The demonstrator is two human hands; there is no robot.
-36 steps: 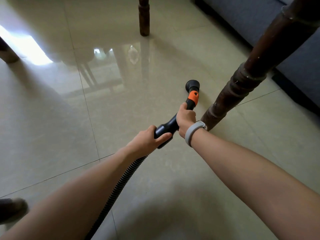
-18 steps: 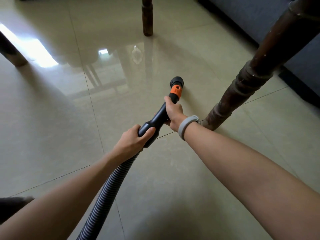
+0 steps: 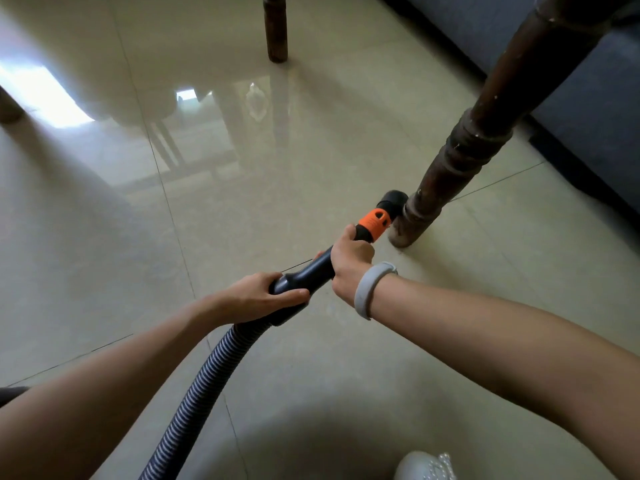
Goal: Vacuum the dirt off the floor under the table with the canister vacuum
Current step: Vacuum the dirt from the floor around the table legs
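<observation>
Glossy pale tiles (image 3: 104, 237) spread out under the bench, mirroring a window and the furniture above. Your vacuum wand (image 3: 313, 271) lies low over that floor, its long axis running from near your body forward and to the right. Its black nozzle (image 3: 393, 199) sits down at the tile, right against the foot of the near bench leg (image 3: 446, 174), just past the orange collar (image 3: 375, 225). Your right hand (image 3: 349, 259) is the forward one, wrapped round the tube just behind the collar; your left hand (image 3: 256, 296) clasps the fat rear end where the ribbed hose (image 3: 194, 403) joins and trails back past your left arm. No dirt is plain on the tiles from here.

The leg stands in the way: judging by the angle, any push further forward or right jams the nozzle on it, so the open floor lies to your left, towards the far leg (image 3: 276, 32). A dark sofa (image 3: 588, 98) runs behind the near leg, and a pale shoe (image 3: 426, 467) shows at the bottom edge.
</observation>
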